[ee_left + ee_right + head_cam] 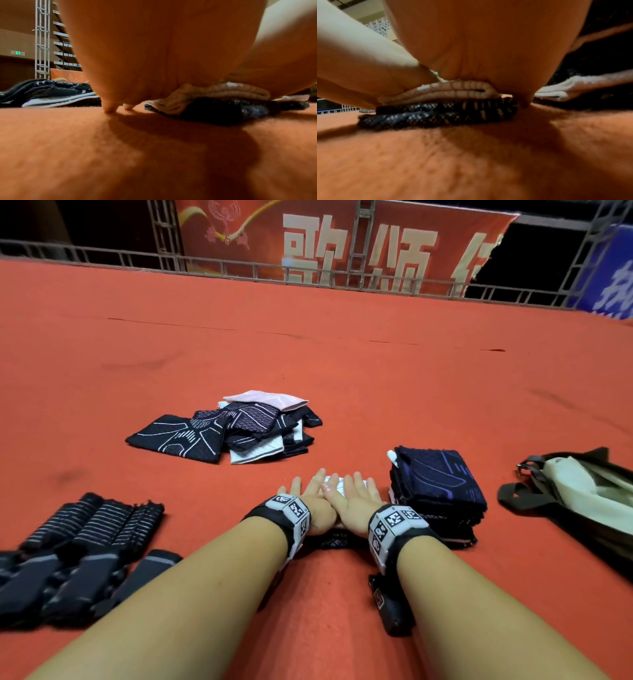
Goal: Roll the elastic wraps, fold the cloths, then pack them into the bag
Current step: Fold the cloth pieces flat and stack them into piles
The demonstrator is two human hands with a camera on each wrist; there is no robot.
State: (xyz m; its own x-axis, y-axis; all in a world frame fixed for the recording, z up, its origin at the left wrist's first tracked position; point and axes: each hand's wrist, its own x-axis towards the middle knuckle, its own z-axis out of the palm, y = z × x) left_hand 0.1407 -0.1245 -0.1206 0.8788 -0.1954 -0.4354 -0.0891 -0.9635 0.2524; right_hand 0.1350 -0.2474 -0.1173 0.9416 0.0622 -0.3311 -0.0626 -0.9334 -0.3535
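Both palms lie flat with fingers straight: left hand (310, 501) and right hand (352, 501) press a folded cloth (337, 484) onto the carpet (342, 371), between the loose pile (236, 429) and the stack (438, 491). Even pressure across the fold should set the crease; sliding would skew the layers. Only the wrist views show the pale layer over the dark one; only the head view shows the rolls (85, 539) and bag (582, 498).
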